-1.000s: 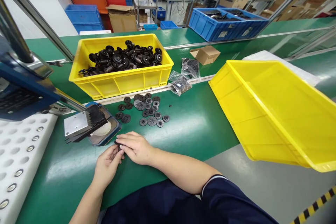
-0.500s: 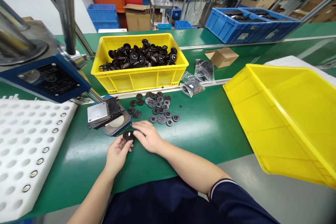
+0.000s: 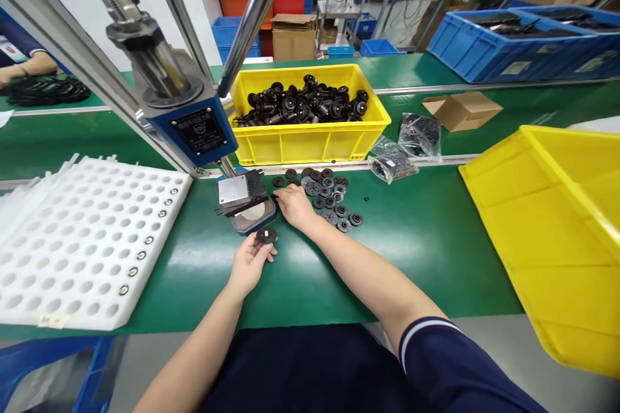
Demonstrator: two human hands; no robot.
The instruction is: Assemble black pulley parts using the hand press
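My left hand pinches a black disc by its edge, thumb on top; a small pale spot shows at the disc's centre. My right hand is down at the left side of a group of black discs lying loose on the green table. Its fingers are bent together and pointing down, and what lies under them is hidden. Just left of it stands a blue hand press, with a metal block over its base plate.
Behind the discs is a yellow bin full of black parts. Plastic bags and a small carton lie to its right. A tilted yellow bin stands at right, a white holed tray at left. Another person's arm shows far left.
My right hand has left the disc in my left hand and reached forward to the loose discs. My left hand still holds its disc. The view has swung left.
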